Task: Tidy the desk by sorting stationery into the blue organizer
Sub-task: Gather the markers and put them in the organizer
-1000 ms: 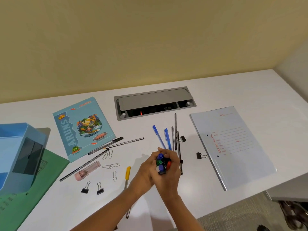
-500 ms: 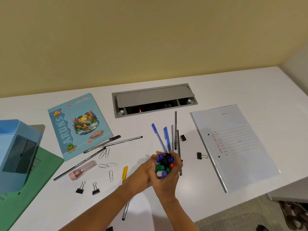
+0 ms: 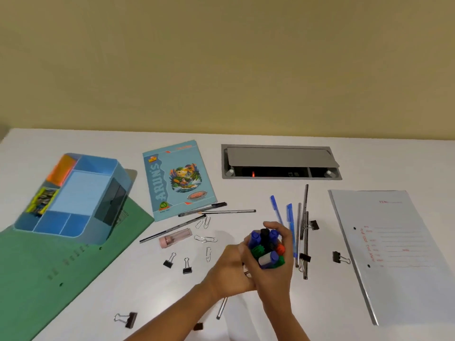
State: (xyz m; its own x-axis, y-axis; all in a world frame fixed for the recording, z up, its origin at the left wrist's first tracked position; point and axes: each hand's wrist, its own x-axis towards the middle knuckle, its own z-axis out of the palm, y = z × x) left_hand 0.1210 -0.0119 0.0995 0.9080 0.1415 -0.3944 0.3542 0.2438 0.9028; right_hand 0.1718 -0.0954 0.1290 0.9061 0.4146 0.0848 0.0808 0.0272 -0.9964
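White bench (image 3: 320,303) sat below a yellow wall (image 3: 221,57). The left hand (image 3: 229,274) and right hand (image 3: 274,276) had fingers curled tight round a bunch of coloured plastic marker pens (image 3: 267,246) near the front edge. The blue plastic organizer box (image 3: 73,195) stood by the left edge. Holding the bunch upright and snug should stop pens slipping out.

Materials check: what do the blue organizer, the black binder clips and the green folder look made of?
The blue organizer looks like moulded plastic, smooth with a slight sheen: thin even walls, rounded corner. The binder clips are likely metal: black coated bodies, bare shiny wire handles. The green folder is probably card, matte: flat, no glare, punched holes.
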